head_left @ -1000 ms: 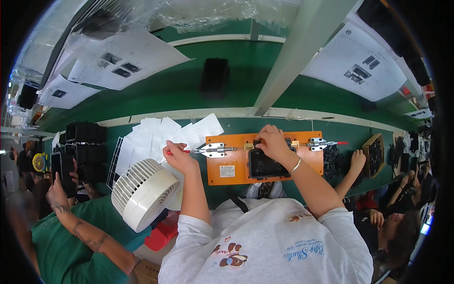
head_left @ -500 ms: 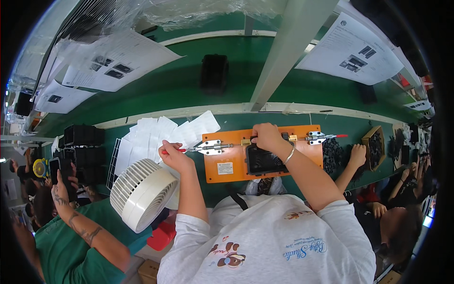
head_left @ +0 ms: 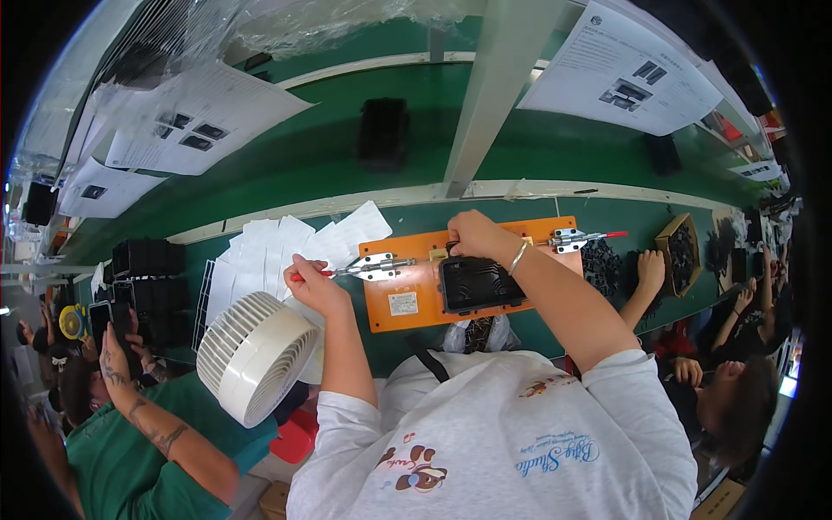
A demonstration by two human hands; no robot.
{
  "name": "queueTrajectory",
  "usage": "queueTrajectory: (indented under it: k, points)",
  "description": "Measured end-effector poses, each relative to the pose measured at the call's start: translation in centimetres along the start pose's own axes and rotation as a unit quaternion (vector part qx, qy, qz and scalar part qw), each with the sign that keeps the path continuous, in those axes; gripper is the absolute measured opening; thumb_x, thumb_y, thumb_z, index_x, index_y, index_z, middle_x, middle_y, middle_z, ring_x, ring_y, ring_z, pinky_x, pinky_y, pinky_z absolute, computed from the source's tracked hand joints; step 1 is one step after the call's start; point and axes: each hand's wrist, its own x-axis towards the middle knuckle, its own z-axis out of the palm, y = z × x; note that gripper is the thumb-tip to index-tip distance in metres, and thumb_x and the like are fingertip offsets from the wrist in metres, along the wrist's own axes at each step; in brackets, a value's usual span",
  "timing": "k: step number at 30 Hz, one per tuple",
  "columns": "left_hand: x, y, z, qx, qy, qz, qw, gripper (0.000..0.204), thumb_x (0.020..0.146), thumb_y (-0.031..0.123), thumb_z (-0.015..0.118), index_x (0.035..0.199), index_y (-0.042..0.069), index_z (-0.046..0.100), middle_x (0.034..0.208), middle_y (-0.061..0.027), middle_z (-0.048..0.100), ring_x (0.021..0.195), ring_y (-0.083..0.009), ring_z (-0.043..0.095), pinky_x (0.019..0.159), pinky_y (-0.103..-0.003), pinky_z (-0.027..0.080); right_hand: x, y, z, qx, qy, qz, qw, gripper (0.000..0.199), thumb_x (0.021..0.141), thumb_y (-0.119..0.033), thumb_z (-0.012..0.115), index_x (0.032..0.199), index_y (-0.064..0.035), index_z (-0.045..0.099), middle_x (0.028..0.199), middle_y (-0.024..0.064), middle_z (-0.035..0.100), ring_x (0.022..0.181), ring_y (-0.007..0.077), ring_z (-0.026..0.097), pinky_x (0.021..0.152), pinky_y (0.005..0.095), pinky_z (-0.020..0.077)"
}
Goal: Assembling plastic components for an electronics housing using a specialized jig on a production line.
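Two hands, one black tray (head_left: 477, 286), two toggle clamps, one orange board (head_left: 425, 293).
Left hand (head_left: 319, 284): closed on one red handle (head_left: 326, 273), forearm nearly upright. Right hand (head_left: 475, 232): fingers curled at tray's far edge, grip indeterminable, forearm slanting leftward. Tray: on board, between clamps. White fan (head_left: 258, 360): one, beside left forearm.

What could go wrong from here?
Pinch: the right hand is at the black box, near the clamp whose red handle the left hand grips; it might get caught. Knock: the white fan sits close beside the left forearm, which could bump it.
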Motion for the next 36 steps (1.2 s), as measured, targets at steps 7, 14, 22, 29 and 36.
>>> queueTrajectory:
  k: [7, 14, 22, 29, 36]
  points:
    - [0.2, -0.6, -0.3, -0.011, -0.017, 0.003, 1.0, 0.023, 0.095, 0.022, 0.05, 0.079, 0.007, 0.041, 0.059, -0.0024, 0.047, 0.057, -0.0108, 0.049, 0.053, -0.022, 0.038, 0.6, -1.6, -0.1, -0.138, -0.022, -0.091, 0.986, 0.019, 0.064, -0.01, 0.069, 0.079, 0.0004, 0.064, 0.082, 0.018, 0.064, 0.084, 0.0352, 0.062, 0.076, 0.0405, 0.0512]
    - [0.0, -0.3, 0.2, 0.0, 0.016, 0.015, 1.0, 0.024, 0.095, 0.022, 0.05, 0.078, 0.008, 0.04, 0.057, -0.0022, 0.047, 0.055, -0.0109, 0.049, 0.052, -0.021, 0.037, 0.0, -1.6, 0.4, -0.111, 0.002, -0.075, 0.991, 0.019, 0.061, -0.006, 0.065, 0.078, 0.0016, 0.064, 0.083, 0.0204, 0.064, 0.083, 0.0361, 0.062, 0.078, 0.0403, 0.0508]
    - [0.1, -0.2, 0.1, 0.012, -0.006, 0.013, 1.0, 0.024, 0.094, 0.022, 0.05, 0.079, 0.008, 0.04, 0.059, -0.0025, 0.047, 0.056, -0.011, 0.05, 0.048, -0.021, 0.037, 1.6, 0.1, 0.5, -0.103, -0.013, -0.104, 0.989, 0.022, 0.061, -0.009, 0.068, 0.078, 0.0024, 0.065, 0.085, 0.0203, 0.064, 0.083, 0.0359, 0.062, 0.078, 0.0406, 0.0509]
    - [0.0, -0.1, -0.2, 0.011, -0.009, 0.006, 1.0, 0.024, 0.093, 0.023, 0.051, 0.079, 0.007, 0.041, 0.061, -0.0025, 0.047, 0.056, -0.0112, 0.049, 0.049, -0.021, 0.039, 0.1, -0.8, 0.3, -0.031, 0.024, -0.015, 0.999, 0.039, 0.063, -0.012, 0.074, 0.097, 0.0012, 0.06, 0.094, 0.0195, 0.062, 0.095, 0.0349, 0.058, 0.081, 0.0398, 0.0504]
    - [0.2, -0.1, -0.7, 0.014, -0.025, -0.007, 1.0, 0.024, 0.093, 0.023, 0.052, 0.079, 0.007, 0.041, 0.061, -0.0026, 0.047, 0.056, -0.011, 0.048, 0.052, -0.022, 0.04, -2.4, -1.3, 0.9, -0.103, 0.006, -0.022, 0.994, 0.072, 0.052, -0.023, 0.085, 0.114, -0.0029, 0.055, 0.105, 0.0175, 0.054, 0.099, 0.0342, 0.056, 0.085, 0.037, 0.0488]
